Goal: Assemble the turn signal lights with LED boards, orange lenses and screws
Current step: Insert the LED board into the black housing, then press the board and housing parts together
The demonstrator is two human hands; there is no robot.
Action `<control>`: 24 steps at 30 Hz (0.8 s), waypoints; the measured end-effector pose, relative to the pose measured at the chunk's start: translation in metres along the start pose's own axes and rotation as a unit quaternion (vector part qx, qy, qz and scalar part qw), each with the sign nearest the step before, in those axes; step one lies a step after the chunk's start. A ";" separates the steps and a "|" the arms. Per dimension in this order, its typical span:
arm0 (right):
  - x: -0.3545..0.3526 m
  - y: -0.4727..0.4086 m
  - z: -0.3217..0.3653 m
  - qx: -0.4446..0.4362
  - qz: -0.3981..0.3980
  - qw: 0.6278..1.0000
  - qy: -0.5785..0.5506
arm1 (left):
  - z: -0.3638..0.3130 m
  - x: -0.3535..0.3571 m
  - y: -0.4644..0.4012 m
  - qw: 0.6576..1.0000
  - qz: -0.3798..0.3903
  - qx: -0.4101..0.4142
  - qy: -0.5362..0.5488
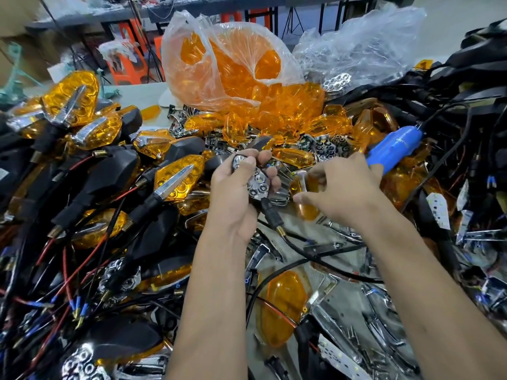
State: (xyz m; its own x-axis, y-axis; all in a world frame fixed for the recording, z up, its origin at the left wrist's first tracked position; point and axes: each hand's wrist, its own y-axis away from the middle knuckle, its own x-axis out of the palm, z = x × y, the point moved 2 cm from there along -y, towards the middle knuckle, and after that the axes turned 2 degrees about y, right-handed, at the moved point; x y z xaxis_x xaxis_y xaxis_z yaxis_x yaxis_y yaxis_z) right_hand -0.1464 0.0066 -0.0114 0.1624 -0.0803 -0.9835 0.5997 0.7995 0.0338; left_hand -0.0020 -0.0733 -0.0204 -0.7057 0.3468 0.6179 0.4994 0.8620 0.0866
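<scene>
My left hand (236, 187) grips a black turn signal housing (256, 185) at the middle of the view, with its chrome honeycomb reflector facing up and its black stem and cable trailing down toward me. My right hand (345, 193) pinches an orange lens (306, 200) with a chrome strip, just right of the housing and close to touching it. A blue electric screwdriver (395, 149) lies behind my right hand on the pile. Loose orange lenses (282, 113) spill from a clear plastic bag (219, 69) at the back.
Finished signal lights (175, 179) with red and black wires pile up on the left. Chrome trims and white LED boards (439, 209) are scattered on the right and in front. One orange lens (282, 300) lies near my forearms. Black housings with cables (472, 86) are heaped at the far right.
</scene>
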 end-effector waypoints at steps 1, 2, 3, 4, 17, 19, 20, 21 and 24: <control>-0.002 0.000 -0.001 -0.011 -0.013 0.998 -0.061 | 0.001 -0.001 0.000 1.000 0.015 -0.006 0.006; -0.005 0.000 -0.003 -0.022 -0.032 0.990 -0.138 | 0.001 -0.001 -0.001 0.999 0.029 -0.010 0.010; -0.006 0.001 -0.006 -0.031 -0.052 0.973 -0.224 | 0.002 -0.001 -0.001 0.999 0.037 -0.010 0.012; -0.007 0.001 -0.008 -0.039 -0.066 0.948 -0.310 | 0.002 -0.001 -0.001 0.999 0.040 -0.007 0.011; -0.006 0.009 0.012 -0.121 0.020 0.679 -0.724 | 0.001 0.003 -0.001 0.993 0.033 0.069 -0.091; -0.002 0.009 0.014 -0.118 -0.038 0.773 -0.623 | 0.001 0.002 -0.001 0.994 0.043 0.052 -0.084; -0.001 0.009 0.013 -0.125 -0.073 0.816 -0.560 | 0.001 0.001 -0.001 0.996 0.044 0.044 -0.059; -0.001 0.009 0.013 -0.136 -0.092 0.846 -0.508 | 0.001 0.000 -0.002 0.998 0.045 0.037 -0.030; -0.002 0.010 0.015 -0.179 -0.052 0.870 -0.455 | 0.000 -0.004 -0.003 0.999 0.043 0.015 -0.015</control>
State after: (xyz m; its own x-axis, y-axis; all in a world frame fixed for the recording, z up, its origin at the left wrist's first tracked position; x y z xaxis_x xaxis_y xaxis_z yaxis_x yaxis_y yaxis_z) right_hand -0.1296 0.0058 -0.0064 0.7735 -0.4719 -0.4231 0.3918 0.8808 -0.2661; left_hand -0.0010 -0.0775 -0.0236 -0.6759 0.4305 0.5981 0.5442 0.8389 0.0112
